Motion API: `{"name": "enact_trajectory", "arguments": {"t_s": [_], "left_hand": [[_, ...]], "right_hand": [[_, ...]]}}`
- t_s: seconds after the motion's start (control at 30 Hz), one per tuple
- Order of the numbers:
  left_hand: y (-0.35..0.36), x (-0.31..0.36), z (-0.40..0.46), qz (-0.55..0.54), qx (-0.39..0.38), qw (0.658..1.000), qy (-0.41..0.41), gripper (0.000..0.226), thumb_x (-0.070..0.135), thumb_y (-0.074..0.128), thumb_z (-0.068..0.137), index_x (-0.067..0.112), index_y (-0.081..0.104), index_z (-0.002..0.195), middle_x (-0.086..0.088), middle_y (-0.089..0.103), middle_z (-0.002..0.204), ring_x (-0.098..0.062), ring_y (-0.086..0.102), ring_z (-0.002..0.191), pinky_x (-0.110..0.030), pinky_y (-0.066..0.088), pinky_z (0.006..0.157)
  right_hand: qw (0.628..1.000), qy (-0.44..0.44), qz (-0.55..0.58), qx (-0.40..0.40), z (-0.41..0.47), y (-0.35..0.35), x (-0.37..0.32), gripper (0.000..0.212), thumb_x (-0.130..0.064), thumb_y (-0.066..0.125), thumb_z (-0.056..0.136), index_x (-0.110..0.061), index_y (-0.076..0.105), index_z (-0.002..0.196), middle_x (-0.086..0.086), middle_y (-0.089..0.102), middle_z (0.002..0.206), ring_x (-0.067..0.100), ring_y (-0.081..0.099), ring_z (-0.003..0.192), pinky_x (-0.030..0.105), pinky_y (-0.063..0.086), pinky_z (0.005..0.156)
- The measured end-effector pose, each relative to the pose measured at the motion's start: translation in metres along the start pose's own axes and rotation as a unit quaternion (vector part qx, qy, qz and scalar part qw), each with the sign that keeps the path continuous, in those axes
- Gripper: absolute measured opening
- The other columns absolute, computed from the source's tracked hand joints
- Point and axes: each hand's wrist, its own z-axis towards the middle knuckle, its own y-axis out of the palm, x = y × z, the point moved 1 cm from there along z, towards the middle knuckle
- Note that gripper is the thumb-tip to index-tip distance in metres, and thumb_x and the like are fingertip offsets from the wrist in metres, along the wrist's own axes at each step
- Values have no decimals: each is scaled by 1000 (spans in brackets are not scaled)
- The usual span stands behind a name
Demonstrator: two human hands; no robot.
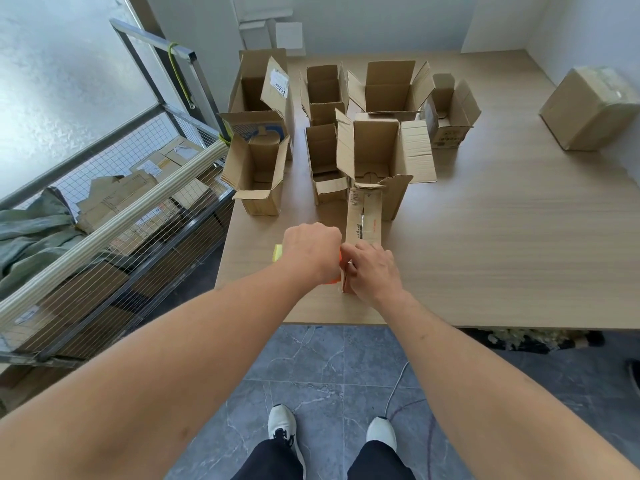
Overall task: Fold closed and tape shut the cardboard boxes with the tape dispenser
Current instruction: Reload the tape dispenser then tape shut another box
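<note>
Centre of frame, near the pale wooden table's front edge: left hand clenches the orange-and-yellow tape dispenser; right hand pinches the narrow brown cardboard box. Keep tape taut, pressing along the seam.

white label on open box flap, print unreadable

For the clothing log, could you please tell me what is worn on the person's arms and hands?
Nothing is worn on them: the left hand and right hand are gloveless, and both forearms are bare, with no sleeves, watch, rings or bands in view.
</note>
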Motion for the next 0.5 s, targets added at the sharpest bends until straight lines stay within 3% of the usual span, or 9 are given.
{"name": "enact_trajectory", "arguments": {"t_s": [0.17,0.3,0.5], "left_hand": [[6,-7,0,-79,-21,995,-51,29,43,64,83,30,66,108,-1,68,99,-28,64,89,-35,42,69],[21,-9,-13,-61,22,998,-16,25,46,59,89,32,64,109,1,69,99,-28,65,89,-35,40,67],[35,-35,-17,-86,42,994,45,43,51,56,96,43,51,138,2,71,113,-26,67,99,-33,45,69]], "right_hand": [[1000,0,-11,-5,0,0,-1,11,-20,50,94,-29,54,100,-4,56,100,27,52,102,41,41,80],[1000,8,-6,-4,-1,0,-1,11,-21,51,96,-30,53,102,-3,57,104,27,52,104,43,45,84],[1000,-4,-4,-2,-2,0,1,6,-23,52,97,-28,52,100,-3,57,104,27,52,102,43,44,84]]}}
